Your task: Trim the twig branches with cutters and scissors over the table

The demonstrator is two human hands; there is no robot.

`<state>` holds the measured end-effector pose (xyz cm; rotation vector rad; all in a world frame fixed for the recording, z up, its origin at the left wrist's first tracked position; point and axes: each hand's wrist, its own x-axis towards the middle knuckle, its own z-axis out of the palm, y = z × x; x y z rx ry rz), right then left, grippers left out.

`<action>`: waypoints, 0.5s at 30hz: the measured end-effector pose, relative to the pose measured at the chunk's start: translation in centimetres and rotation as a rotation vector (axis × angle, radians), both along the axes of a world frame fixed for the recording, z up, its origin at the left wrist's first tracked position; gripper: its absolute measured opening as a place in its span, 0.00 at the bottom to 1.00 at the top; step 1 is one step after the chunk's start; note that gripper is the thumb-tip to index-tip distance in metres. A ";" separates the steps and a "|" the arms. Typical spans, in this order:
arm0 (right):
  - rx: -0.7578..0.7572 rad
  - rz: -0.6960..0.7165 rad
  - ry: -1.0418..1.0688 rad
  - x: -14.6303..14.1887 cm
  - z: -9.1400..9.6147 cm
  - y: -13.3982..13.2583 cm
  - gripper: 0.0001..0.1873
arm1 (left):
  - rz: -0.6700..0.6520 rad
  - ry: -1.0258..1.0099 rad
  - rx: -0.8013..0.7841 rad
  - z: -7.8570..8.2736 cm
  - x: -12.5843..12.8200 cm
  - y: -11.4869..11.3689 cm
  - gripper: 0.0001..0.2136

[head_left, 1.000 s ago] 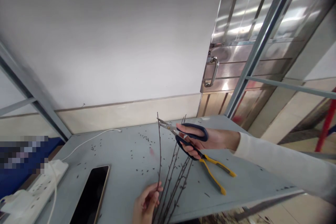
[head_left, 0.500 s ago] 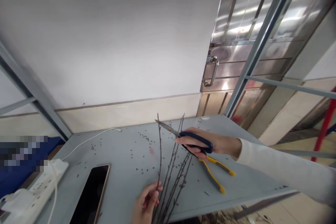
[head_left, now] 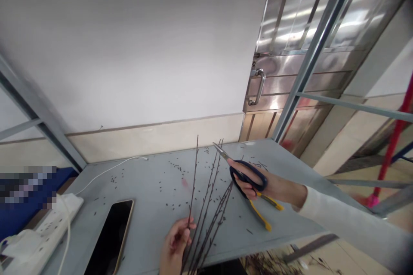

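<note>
Pinched upright between the thumb and fingers of my left hand (head_left: 177,240) is a thin dark twig (head_left: 194,180). My right hand (head_left: 254,180) grips dark blue-handled scissors (head_left: 248,175) by the loops, blades pointing up and left, a short way right of that twig's tip. Several more twigs (head_left: 213,219) fan out from the table's front edge, just right of my left hand. Below my right hand lies a yellow-handled tool (head_left: 261,215), its head hidden behind the hand and scissors.
Small dark bits (head_left: 176,165) are scattered over the grey table (head_left: 145,223). A phone (head_left: 111,236), a white power strip (head_left: 61,219) and a white cable (head_left: 109,169) occupy the left side. Grey metal posts (head_left: 290,99) rise at both sides. Cut twigs (head_left: 264,262) lie on the floor below.
My right hand has drawn the scissors right, away from the twig in my left hand. That twig now tilts slightly right. The whole view has shifted a little.
</note>
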<state>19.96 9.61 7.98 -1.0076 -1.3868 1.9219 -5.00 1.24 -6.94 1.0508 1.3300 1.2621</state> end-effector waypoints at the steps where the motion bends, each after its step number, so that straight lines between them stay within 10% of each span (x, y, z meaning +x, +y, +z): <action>1: 0.018 -0.041 0.025 0.3 -0.5 -0.3 0.22 | 0.002 -0.009 -0.005 0.1 0.0 0.0 0.22; 11: 0.080 -0.575 -0.085 -0.5 -7.7 -5.1 0.28 | -0.059 -0.371 -0.152 -0.1 0.3 2.4 0.15; 15: -0.007 -0.677 -0.060 -2.7 -11.0 -6.9 0.30 | -0.038 -0.187 -0.214 0.0 1.1 3.6 0.17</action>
